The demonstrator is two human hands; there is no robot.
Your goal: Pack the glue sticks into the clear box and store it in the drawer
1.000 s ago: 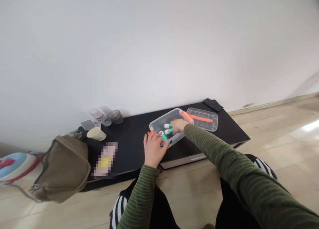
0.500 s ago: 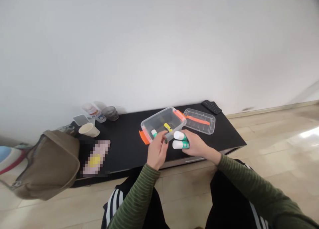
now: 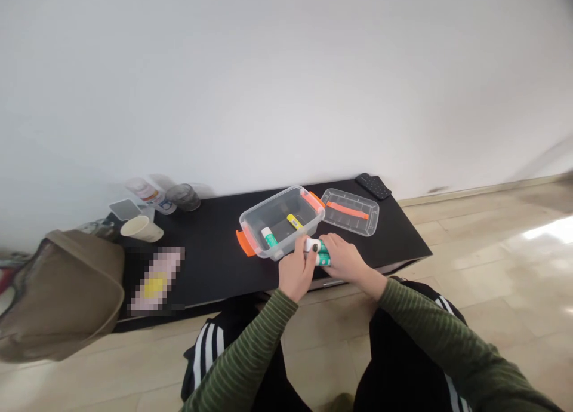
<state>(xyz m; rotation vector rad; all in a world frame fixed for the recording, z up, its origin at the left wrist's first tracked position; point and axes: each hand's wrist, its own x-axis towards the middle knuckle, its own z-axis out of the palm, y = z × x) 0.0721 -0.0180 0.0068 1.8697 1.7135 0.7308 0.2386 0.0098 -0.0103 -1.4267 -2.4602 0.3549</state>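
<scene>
Just in front of the clear plastic box (image 3: 250, 218), my right hand (image 3: 344, 258) is closed around two glue sticks (image 3: 324, 260) with green bodies and white caps, lying one against the other. My left hand (image 3: 295, 270) meets it from the left, its fingers closed on the white cap end of the upper stick. Whether those fingers grip the lower stick too is hidden. Inside the box lie another green and white glue stick (image 3: 269, 237) and a small yellow item (image 3: 294, 222). The box stands without its lid, an orange latch at each end.
Right of the box lies its clear lid (image 3: 349, 220) with an orange handle, near a black keypad-like object (image 3: 373, 185). On the left of the black table (image 3: 215, 245) are a paper cup (image 3: 141, 228), a bottle (image 3: 150, 194), a glass (image 3: 182, 197) and a brown bag (image 3: 67, 292).
My left hand has come right, away from the box's near wall, and closed on the cap end of a glue stick in my right hand. The view has shifted slightly.
</scene>
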